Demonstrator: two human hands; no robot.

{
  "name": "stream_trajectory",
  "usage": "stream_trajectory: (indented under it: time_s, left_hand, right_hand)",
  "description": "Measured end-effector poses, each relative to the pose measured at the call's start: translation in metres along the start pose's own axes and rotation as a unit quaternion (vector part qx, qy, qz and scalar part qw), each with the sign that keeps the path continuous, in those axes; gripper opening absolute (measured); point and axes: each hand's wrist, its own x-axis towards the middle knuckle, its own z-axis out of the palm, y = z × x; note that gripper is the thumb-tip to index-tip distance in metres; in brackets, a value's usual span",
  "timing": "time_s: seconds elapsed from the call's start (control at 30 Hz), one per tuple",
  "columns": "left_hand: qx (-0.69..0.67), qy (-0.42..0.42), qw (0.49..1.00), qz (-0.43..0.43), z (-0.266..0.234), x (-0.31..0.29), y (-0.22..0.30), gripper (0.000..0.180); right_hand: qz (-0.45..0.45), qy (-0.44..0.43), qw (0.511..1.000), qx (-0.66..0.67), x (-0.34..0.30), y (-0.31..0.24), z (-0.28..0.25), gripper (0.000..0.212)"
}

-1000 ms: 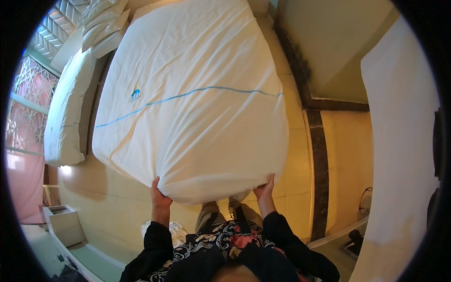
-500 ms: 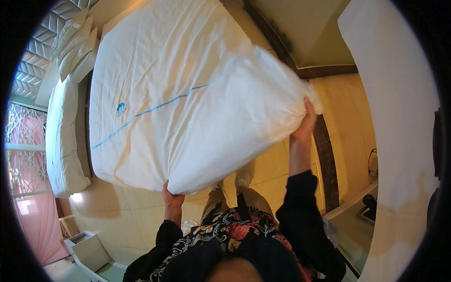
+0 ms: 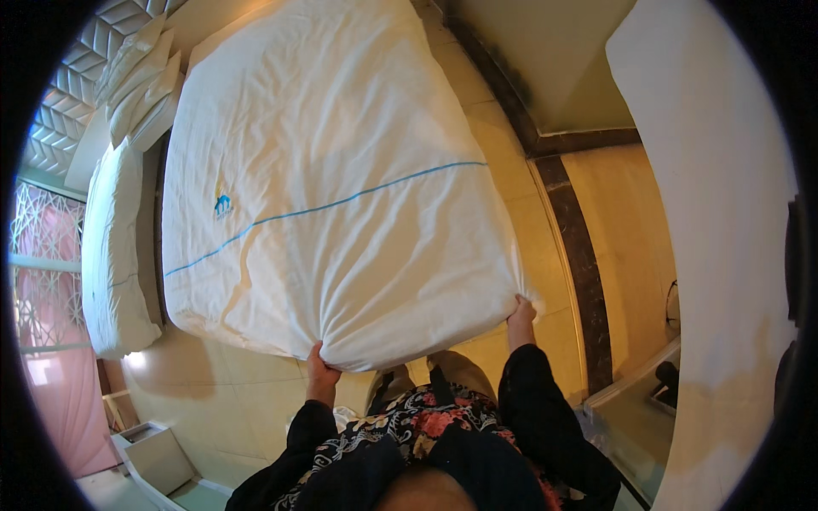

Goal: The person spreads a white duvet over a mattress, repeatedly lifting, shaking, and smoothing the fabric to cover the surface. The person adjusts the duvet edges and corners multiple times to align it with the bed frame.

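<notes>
A large white duvet [image 3: 366,247] with a thin blue stripe across it and a small blue emblem covers the bed in front of me. My left hand [image 3: 321,371] is closed on its near edge, where folds fan out from the grip. Farther right, my right hand [image 3: 521,320] grips the near right corner, and the cloth bunches at the fingers. Between the two hands the edge hangs in a rounded, puffy roll. The fingertips are partly hidden by the cloth.
A narrower white-covered bed [image 3: 115,251] stands at the left, with several pillows [image 3: 141,77] upright beyond it. Pink curtains [image 3: 64,400] hang at far left. Tiled floor [image 3: 230,362] surrounds the bed. A dark stone strip [image 3: 584,264] runs along the right, beside a white surface [image 3: 699,213].
My right hand has come down and inward with the duvet corner, which was raised and stretched out to the right. The stripe now runs straighter. My left hand keeps its grip, shifted slightly right.
</notes>
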Motion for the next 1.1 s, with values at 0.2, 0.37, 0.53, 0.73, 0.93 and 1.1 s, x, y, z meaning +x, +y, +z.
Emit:
stream_trajectory:
  time_s: [0.2, 0.37, 0.53, 0.73, 0.93, 1.1]
  left_hand:
    - [0.014, 0.048, 0.999, 0.015, 0.0, -0.004, 0.001, 0.035]
    - [0.073, 0.074, 0.995, -0.006, 0.007, -0.002, -0.013, 0.038]
    - [0.077, 0.095, 0.992, 0.015, -0.01, -0.002, -0.002, 0.04]
    - [0.077, 0.006, 0.997, -0.024, 0.01, 0.004, -0.008, 0.038]
    - [0.046, 0.04, 0.998, 0.007, 0.016, -0.001, -0.006, 0.037]
    - [-0.004, 0.074, 0.997, 0.021, 0.013, -0.014, -0.013, 0.038]
  right_hand:
    - [0.061, -0.237, 0.968, 0.054, -0.059, -0.063, 0.015, 0.032]
    - [0.032, -0.014, 0.997, 0.07, -0.002, -0.006, -0.051, 0.033]
    - [0.055, -0.252, 0.966, 0.028, -0.042, -0.053, 0.029, 0.03]
    - [-0.009, -0.07, 0.99, 0.122, -0.006, -0.018, -0.048, 0.033]
    - [0.056, -0.22, 0.967, 0.118, 0.04, 0.018, -0.059, 0.037]
    - [-0.086, -0.183, 0.978, -0.045, -0.007, -0.057, -0.021, 0.039]
